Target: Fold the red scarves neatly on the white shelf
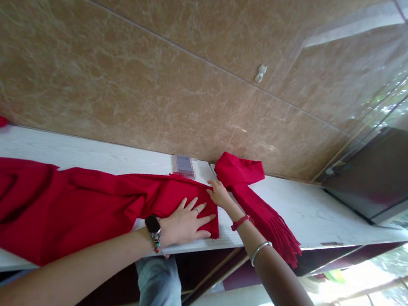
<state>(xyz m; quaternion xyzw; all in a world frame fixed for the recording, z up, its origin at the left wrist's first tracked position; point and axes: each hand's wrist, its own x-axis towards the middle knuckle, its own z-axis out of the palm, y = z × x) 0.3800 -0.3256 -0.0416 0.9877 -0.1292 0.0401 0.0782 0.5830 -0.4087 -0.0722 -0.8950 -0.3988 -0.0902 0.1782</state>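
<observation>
Brown marbled tiles (124, 72) back the scene, daylight pouring in at the right, and a white countertop (331, 215) runs along beneath them. And across it goes the red cloth (89, 193), long axis stretching left to right, rumpled toward the left, much flatter at its right end! Both hands are on that end. The left hand (183, 225) is pressed down, fingers spread wide, clamped on nothing, just short of the end edge and by the near corner. The right hand (219, 195) is up at the far corner, so the 2 sit close but apart, with the end edge running between the 2 corners. Are the right fingertips pinching fabric or only resting? Hard to tell from up here. Just right of that hand, a fringed red scarf (254, 200), tassels toward the front edge; behind the cloth, a small flat rectangular item (184, 165), its face blurred.
</observation>
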